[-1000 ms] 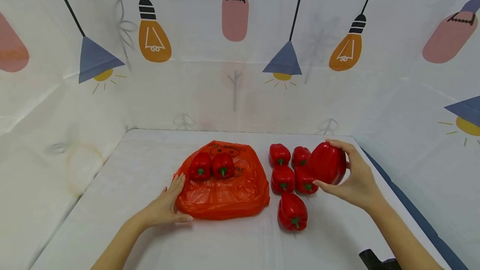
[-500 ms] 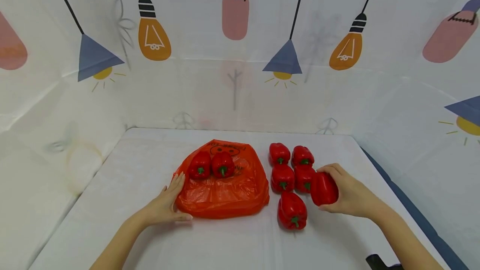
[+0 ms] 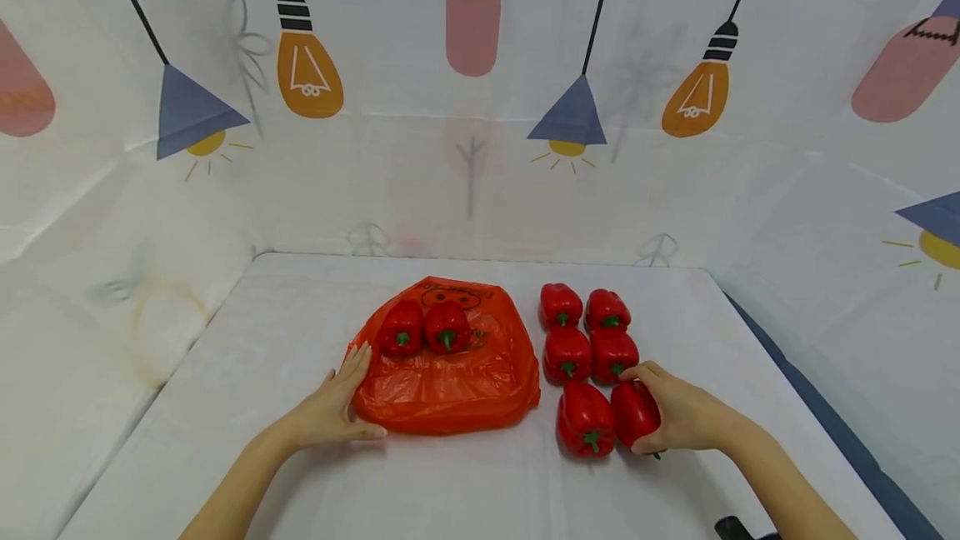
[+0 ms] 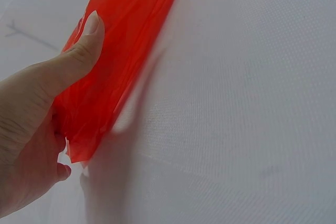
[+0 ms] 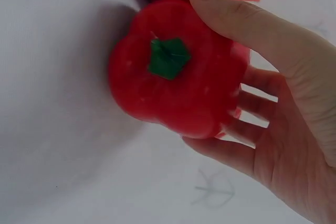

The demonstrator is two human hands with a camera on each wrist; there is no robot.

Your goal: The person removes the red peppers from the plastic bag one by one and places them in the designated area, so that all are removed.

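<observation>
My right hand (image 3: 686, 415) grips a red bell pepper (image 3: 634, 411) from its right side, thumb toward me and fingers over the far side. In the right wrist view its green stem (image 5: 168, 59) faces the camera. This pepper sits at the near right of a two-column group, beside another bell pepper (image 3: 586, 419). An orange-red plastic bag (image 3: 450, 394) lies flat at the middle of the table. My left hand (image 3: 326, 413) rests against the bag's left edge with fingers extended; in the left wrist view the thumb (image 4: 84, 51) lies along the bag's side.
Two bell peppers (image 3: 424, 328) rest on the bag's upper part. Several more (image 3: 567, 355) stand in rows right of it on the white table (image 3: 465, 490). A black object (image 3: 733, 528) shows at the bottom edge. A patterned cloth wall (image 3: 405, 182) rises behind.
My right hand has carried the bell pepper down and toward me, from above the group's right side to the near right spot. The left hand and the bag have stayed put.
</observation>
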